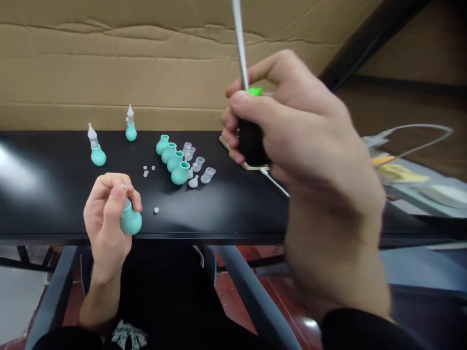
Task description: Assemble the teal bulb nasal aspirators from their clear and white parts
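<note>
My left hand (107, 218) is closed around the neck of a teal bulb (132, 222) just above the table's front edge. Thumb and fingers cover most of the pale part in that neck. Held high and close to the camera, my right hand (302, 131) grips a screwdriver (239, 46) by its black and green handle, the metal shaft pointing up. A tiny white disc (156, 210) lies right of the left hand, and several more small discs (146, 171) sit farther back. Several open teal bulbs (180, 173) stand in a slanting row.
Beside the row lie clear connectors (207, 175) and white tips (193, 182). Two assembled nasal aspirators (98, 155) are at the back left of the black table (54, 204). A white cable (275, 183) runs beneath my right hand. Cardboard (109, 73) forms the back wall.
</note>
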### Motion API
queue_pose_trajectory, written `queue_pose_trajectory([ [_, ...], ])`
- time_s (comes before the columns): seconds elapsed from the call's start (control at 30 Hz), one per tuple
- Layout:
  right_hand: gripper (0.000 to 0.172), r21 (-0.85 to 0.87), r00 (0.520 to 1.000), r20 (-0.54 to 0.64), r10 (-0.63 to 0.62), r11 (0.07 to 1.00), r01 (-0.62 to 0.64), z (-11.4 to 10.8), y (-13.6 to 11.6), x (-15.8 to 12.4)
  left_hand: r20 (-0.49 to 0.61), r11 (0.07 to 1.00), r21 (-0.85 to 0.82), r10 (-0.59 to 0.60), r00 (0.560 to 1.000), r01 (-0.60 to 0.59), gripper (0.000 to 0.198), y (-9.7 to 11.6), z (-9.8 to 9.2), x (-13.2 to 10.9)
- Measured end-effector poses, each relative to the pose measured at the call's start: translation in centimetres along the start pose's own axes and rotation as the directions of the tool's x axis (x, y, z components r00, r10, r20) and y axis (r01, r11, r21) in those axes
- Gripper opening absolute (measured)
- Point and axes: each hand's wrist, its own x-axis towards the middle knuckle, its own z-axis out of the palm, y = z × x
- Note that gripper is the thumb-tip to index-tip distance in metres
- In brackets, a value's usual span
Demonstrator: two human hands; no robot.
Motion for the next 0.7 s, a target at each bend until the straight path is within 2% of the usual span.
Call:
queue_pose_trajectory([
  [0.03,0.033,-0.202,1.0,0.006,-0.002,0.979,0.003,-0.7,0.4,1.4,-0.004,1.0,0.002,0.002,1.0,-0.002,0.026,0.0,0.0,0.0],
  [0.1,0.022,-0.609,0.999,0.048,-0.01,0.792,0.037,-1.9,1.6,4.3,-0.017,1.0,0.009,0.006,1.0,-0.006,0.026,0.0,0.1,-0.1],
  [0.13,0.015,-0.717,0.997,0.08,-0.008,0.694,0.063,-2.4,2.3,5.7,-0.023,1.0,0.014,0.008,1.0,-0.007,0.027,0.0,0.1,-0.1],
  [0.2,0.015,-0.847,0.986,0.165,0.003,0.513,0.14,-3.0,4.3,8.6,-0.029,1.0,0.025,0.006,1.0,-0.005,0.027,0.0,0.1,-0.2],
  [0.23,0.017,-0.88,0.974,0.219,0.054,0.441,0.174,-3.1,5.4,10.0,-0.028,1.0,0.03,0.002,1.0,-0.002,0.027,0.0,0.1,-0.2],
  [0.3,0.021,-0.904,0.966,0.23,0.122,0.393,0.166,-2.7,7.8,12.6,-0.028,0.999,0.035,-0.004,1.0,0.004,0.028,0.0,0.0,-0.2],
  [0.37,0.031,-0.936,0.918,0.274,0.286,0.301,0.185,-2.0,10.2,14.6,-0.03,0.999,0.034,-0.007,1.0,0.008,0.028,0.0,0.0,-0.2],
  [0.4,0.034,-0.943,0.909,0.27,0.319,0.28,0.181,-1.5,11.3,15.5,-0.029,0.999,0.035,-0.009,1.0,0.01,0.029,0.0,0.0,-0.2],
  [0.53,0.041,-0.948,0.878,0.283,0.386,0.25,0.196,0.5,14.5,17.7,-0.019,0.997,0.07,-0.023,1.0,0.024,0.027,0.0,-0.1,-0.2],
  [0.7,0.047,-0.947,0.85,0.304,0.429,0.231,0.222,1.7,15.6,18.3,0.001,0.984,0.164,-0.068,0.998,0.066,0.023,0.1,-0.3,-0.4],
])
